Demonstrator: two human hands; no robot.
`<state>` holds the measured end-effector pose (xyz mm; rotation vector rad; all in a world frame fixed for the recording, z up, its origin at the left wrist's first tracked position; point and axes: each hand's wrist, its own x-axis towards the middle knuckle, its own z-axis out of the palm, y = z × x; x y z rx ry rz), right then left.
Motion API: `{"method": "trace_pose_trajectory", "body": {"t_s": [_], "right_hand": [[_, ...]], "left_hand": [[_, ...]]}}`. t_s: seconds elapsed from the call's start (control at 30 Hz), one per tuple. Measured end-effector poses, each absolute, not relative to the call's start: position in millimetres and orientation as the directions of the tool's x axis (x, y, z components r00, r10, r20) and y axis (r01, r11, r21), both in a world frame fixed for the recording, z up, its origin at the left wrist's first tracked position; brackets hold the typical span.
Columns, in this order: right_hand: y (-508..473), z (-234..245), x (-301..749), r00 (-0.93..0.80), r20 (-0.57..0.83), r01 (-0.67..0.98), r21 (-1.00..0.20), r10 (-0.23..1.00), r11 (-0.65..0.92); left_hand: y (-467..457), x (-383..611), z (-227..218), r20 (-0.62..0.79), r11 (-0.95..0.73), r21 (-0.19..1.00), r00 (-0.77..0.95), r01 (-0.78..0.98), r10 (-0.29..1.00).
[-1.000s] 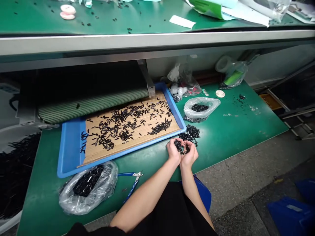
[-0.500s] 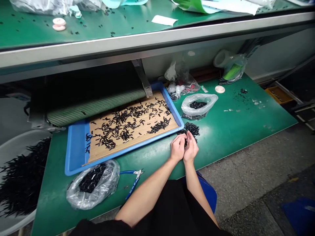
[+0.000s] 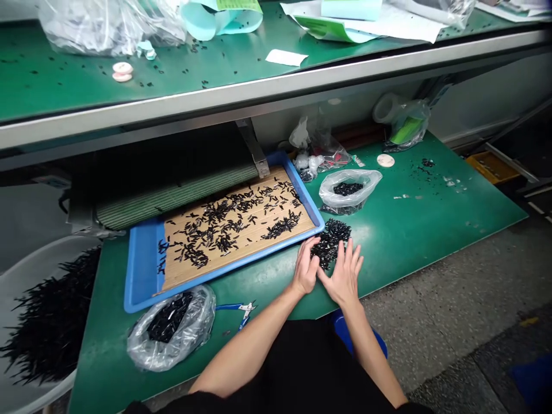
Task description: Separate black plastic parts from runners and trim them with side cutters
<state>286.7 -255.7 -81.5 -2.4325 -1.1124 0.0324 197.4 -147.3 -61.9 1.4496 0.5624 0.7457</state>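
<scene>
fingers of the right hand spread wide and flat, tips pressed to the lower edge of a loose pile of small black plastic pieces, nothing gripped. left hand half curled and open on the pile's lower left side, also touching it, nothing visibly held. both hands flank the pile, seemingly to hem it in on the green surface. pile sits just beside the corner of a blue plastic tray, close at hand, with a corrugated cardboard sheet inside carrying scattered black pieces. behind the pile, a clear plastic bag stands with its mouth rolled open, more black pieces inside. second bag and blue-handled side cutters lie nearer the body, within reach. no readable writing on any of these.
</scene>
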Motion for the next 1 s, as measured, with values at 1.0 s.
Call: {"method": "trace_pose_trajectory", "body": {"t_s": [1.0], "right_hand": [[-44,-34,293,-0.003,-0.276,0.911,-0.397,0.961,-0.111]], "left_hand": [[26,103,-59,-0.258,0.237,0.964,0.612,0.117,0.747]]}}
